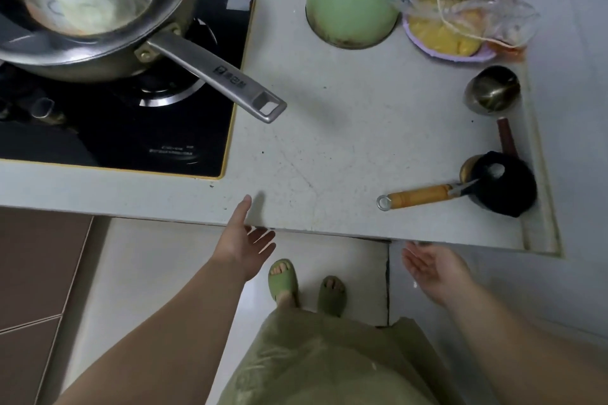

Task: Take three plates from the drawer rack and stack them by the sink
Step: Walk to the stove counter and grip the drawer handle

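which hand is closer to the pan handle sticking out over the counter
Left. The left hand is at the counter's front edge, below the pan handle; the right hand is lower and far off to the right.

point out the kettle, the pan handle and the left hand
kettle [350, 2], head view, middle of its green body
pan handle [217, 74], head view, midway along the steel bar
left hand [245, 245], head view, open palm at the counter edge

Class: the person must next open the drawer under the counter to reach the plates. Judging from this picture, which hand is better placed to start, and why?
Probably the left hand: it is open, empty, and its fingers already reach under the counter edge. The right hand, also open and empty, sits lower, away from the edge. No drawer or handle is visible, so this is tentative.
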